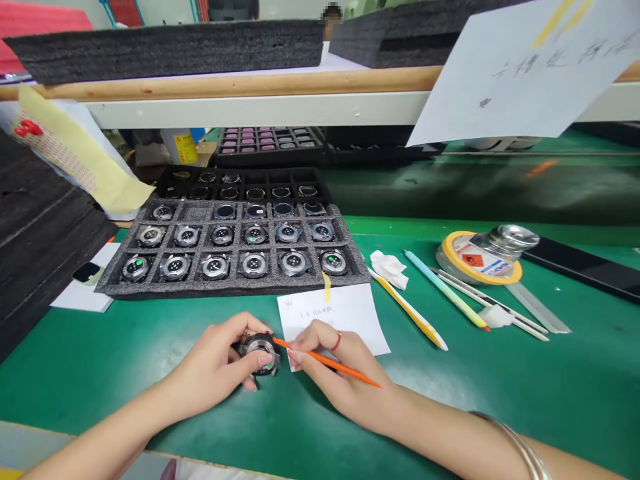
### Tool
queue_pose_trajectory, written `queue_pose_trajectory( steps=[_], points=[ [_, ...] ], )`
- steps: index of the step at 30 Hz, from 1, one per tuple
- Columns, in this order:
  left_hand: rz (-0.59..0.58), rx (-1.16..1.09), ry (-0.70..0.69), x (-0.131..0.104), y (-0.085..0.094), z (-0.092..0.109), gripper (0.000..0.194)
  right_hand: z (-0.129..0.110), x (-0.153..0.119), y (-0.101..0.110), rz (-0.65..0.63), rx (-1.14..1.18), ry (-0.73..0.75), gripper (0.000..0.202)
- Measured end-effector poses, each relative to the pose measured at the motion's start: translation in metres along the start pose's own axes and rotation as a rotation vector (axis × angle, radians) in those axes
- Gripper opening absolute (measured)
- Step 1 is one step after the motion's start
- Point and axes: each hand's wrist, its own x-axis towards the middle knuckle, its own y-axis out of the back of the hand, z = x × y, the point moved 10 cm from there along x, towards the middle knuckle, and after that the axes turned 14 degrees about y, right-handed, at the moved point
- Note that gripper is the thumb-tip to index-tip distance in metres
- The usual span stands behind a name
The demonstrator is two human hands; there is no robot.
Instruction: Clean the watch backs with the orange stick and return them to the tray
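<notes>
1. Near the middle of the tabletop, a round watch is held back-up, slightly raised. The left hand is closed around its case, thumb pressed on the back.
2. The right hand pinches a pointed orange stick; its tip lies at the right rim of the case, though contact cannot be confirmed. The step in hand appears to be fine work at this rim; it calls for a firm left grip and light, controlled pressure at the tip.
3. Beyond the hands, a grey foam tray has three rows of six compartments. Near and middle rows each contain six watches, backs up; the far row contains a back-up watch at left and four dark, round pieces towards the right.
4. Behind it, a black foam tray holds further round pieces.
5. Towards the right stands a clear container with a metal top, its contents indistinct, beside a roll of tape. A white-and-yellow brush handle lies nearer the hands.
</notes>
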Motion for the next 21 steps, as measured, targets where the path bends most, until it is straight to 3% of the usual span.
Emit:
queue_pose_trajectory(
  steps=[7, 12, 16, 21],
  points=[
    [0.003, 0.043, 0.018, -0.002, 0.000, -0.003, 0.039, 0.001, -0.007, -0.002, 0.025, 0.017, -0.055, 0.024],
    [-0.021, 0.012, -0.020, -0.004, -0.002, -0.001, 0.033, -0.004, -0.002, 0.000, 0.032, -0.003, -0.065, 0.024],
    [-0.098, -0.156, -0.010, -0.005, -0.008, -0.001, 0.036, -0.013, 0.003, 0.003, 0.040, -0.045, -0.001, 0.021],
    [-0.088, -0.230, 0.021, -0.005, -0.008, 0.001, 0.039, -0.023, 0.002, 0.001, 0.022, -0.091, 0.122, 0.017]
  ],
)
